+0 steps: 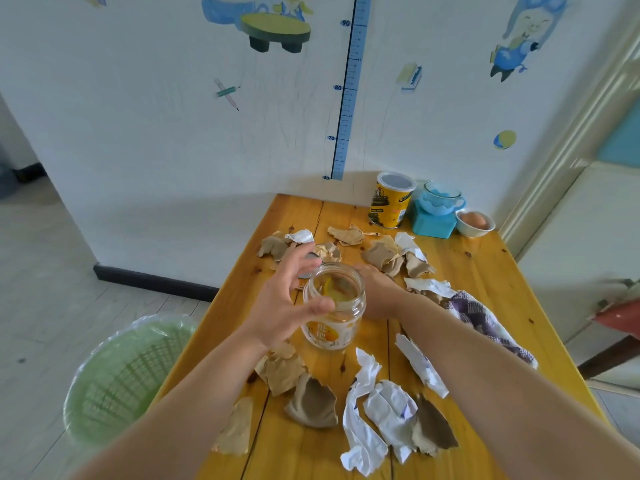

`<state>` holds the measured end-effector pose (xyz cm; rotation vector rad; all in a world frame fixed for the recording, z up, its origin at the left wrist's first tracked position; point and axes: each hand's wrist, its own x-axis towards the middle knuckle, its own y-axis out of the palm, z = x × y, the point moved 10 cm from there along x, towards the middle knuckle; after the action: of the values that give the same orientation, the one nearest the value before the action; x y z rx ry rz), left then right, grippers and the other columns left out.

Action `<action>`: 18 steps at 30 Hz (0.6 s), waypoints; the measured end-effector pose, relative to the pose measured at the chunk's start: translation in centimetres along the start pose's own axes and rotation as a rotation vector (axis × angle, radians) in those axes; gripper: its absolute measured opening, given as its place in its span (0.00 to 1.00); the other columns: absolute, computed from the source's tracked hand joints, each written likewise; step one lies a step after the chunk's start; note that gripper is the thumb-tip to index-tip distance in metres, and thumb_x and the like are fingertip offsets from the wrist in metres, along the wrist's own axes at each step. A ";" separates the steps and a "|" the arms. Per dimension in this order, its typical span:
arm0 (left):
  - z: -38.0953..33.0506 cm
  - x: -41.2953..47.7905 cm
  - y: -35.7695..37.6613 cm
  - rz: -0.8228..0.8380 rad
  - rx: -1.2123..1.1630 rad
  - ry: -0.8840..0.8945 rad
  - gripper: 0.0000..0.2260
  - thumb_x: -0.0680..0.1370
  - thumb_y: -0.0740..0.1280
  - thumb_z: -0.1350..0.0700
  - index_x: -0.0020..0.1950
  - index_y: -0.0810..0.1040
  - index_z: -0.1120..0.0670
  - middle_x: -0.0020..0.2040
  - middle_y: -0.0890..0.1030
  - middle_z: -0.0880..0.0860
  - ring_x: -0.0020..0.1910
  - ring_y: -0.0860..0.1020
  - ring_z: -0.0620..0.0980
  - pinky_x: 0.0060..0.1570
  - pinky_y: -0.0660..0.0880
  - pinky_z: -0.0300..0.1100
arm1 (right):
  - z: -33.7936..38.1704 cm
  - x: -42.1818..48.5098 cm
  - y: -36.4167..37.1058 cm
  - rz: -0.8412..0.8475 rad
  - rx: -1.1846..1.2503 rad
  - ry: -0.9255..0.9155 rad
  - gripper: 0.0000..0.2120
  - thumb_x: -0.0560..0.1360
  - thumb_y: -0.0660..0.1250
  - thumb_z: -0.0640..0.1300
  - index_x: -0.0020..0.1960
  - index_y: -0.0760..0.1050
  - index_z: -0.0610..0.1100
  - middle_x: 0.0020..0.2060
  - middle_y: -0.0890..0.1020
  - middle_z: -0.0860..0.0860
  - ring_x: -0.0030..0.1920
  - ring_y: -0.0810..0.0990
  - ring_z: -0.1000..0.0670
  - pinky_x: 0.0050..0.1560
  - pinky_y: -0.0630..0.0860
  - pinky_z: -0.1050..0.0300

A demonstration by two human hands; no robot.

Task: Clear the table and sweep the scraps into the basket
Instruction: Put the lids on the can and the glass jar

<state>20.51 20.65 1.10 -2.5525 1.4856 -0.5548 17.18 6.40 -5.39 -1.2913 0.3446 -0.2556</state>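
While the yellow-wood bench (485, 271) runs lengthways to the wall, the green slatted basket (114, 382) sits on the floor off its left edge, mouth up, lined with a clear bag, its near rim cut off by the left forearm. On the wall, a blue height chart (349, 98) reads 60, 70, 80, 90. A purple checked cloth (485, 317) lies crumpled at the right edge. Torn scraps are everywhere: brown paper (311, 403) and white paper (388, 410) near the camera, more at the far end.

And dead centre, the glass jar (334, 306) stands upright, mouth open, something yellow inside; its orange-and-white label is too blurred to read. The left hand (287, 303) is spread wide, fingers (298, 254) straight, thumb on the rim. The right hand (377, 292) lies against the jar's far side, fingers hidden, so its grip can't be called. Something grey beneath the left fingers is hard to make out. At the back: a yellow can (391, 202) with unreadable print, a blue cup (441, 200), an egg (474, 219) in a white bowl (465, 227).
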 end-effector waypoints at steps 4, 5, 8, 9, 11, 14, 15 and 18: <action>-0.5 -0.6 1.4 0.056 0.132 -0.003 0.45 0.54 0.68 0.27 0.66 0.51 0.32 0.64 0.64 0.31 0.64 0.67 0.34 0.59 0.64 0.27 | -2.0 0.1 0.8 -0.020 0.053 0.045 0.29 0.66 0.65 0.64 0.65 0.65 0.58 0.65 0.72 0.53 0.68 0.67 0.48 0.67 0.67 0.47; -0.8 -0.7 1.6 0.056 0.152 0.006 0.46 0.55 0.71 0.30 0.67 0.50 0.33 0.63 0.61 0.28 0.63 0.67 0.33 0.57 0.65 0.26 | -2.1 -0.3 0.5 -0.036 0.084 0.051 0.29 0.66 0.65 0.65 0.65 0.66 0.58 0.64 0.72 0.53 0.67 0.67 0.49 0.66 0.67 0.48; -0.6 -0.6 1.9 0.061 0.189 -0.010 0.51 0.58 0.76 0.39 0.71 0.47 0.39 0.66 0.59 0.32 0.65 0.67 0.40 0.60 0.65 0.35 | -2.7 -1.8 -1.4 -0.110 0.270 0.098 0.31 0.67 0.70 0.58 0.67 0.67 0.53 0.63 0.72 0.52 0.64 0.69 0.51 0.63 0.69 0.53; -0.4 -0.7 2.0 0.060 0.196 -0.024 0.51 0.57 0.76 0.40 0.72 0.48 0.40 0.67 0.60 0.35 0.66 0.67 0.42 0.62 0.66 0.39 | -2.9 -2.4 -2.5 -0.148 0.336 0.118 0.30 0.69 0.70 0.56 0.68 0.66 0.51 0.62 0.72 0.53 0.62 0.70 0.52 0.60 0.69 0.56; 0.1 -0.7 2.0 0.049 0.185 -0.055 0.50 0.56 0.76 0.37 0.71 0.54 0.41 0.66 0.65 0.38 0.65 0.69 0.43 0.63 0.68 0.43 | -3.0 -4.0 -5.2 -0.231 0.525 0.146 0.27 0.71 0.70 0.51 0.67 0.67 0.49 0.58 0.72 0.53 0.59 0.70 0.52 0.53 0.68 0.61; 0.7 -0.5 1.9 0.029 0.171 -0.096 0.44 0.56 0.77 0.39 0.67 0.62 0.43 0.59 0.71 0.36 0.61 0.71 0.41 0.62 0.70 0.44 | -1.0 -6.3 -8.5 -0.310 0.894 0.056 0.21 0.68 0.68 0.50 0.60 0.72 0.52 0.54 0.74 0.51 0.58 0.73 0.50 0.48 0.70 0.64; 0.8 -0.5 2.0 0.023 0.159 -0.107 0.42 0.57 0.78 0.42 0.67 0.63 0.44 0.58 0.71 0.36 0.60 0.72 0.41 0.61 0.69 0.43 | 0.4 -7.0 -9.3 -0.294 0.914 -0.026 0.20 0.66 0.67 0.50 0.58 0.72 0.54 0.53 0.75 0.51 0.57 0.73 0.51 0.48 0.72 0.64; 0.9 -0.3 2.1 0.000 0.115 -0.114 0.39 0.57 0.78 0.45 0.65 0.66 0.45 0.55 0.76 0.38 0.55 0.75 0.39 0.56 0.72 0.42 | 4.6 -8.2 -9.2 -0.200 0.716 -0.227 0.21 0.66 0.67 0.54 0.58 0.70 0.59 0.55 0.75 0.51 0.57 0.73 0.52 0.55 0.72 0.62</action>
<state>19.02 19.85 -0.39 -2.4532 1.3749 -0.4713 11.46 11.19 5.43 -0.6334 -0.0779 -0.3573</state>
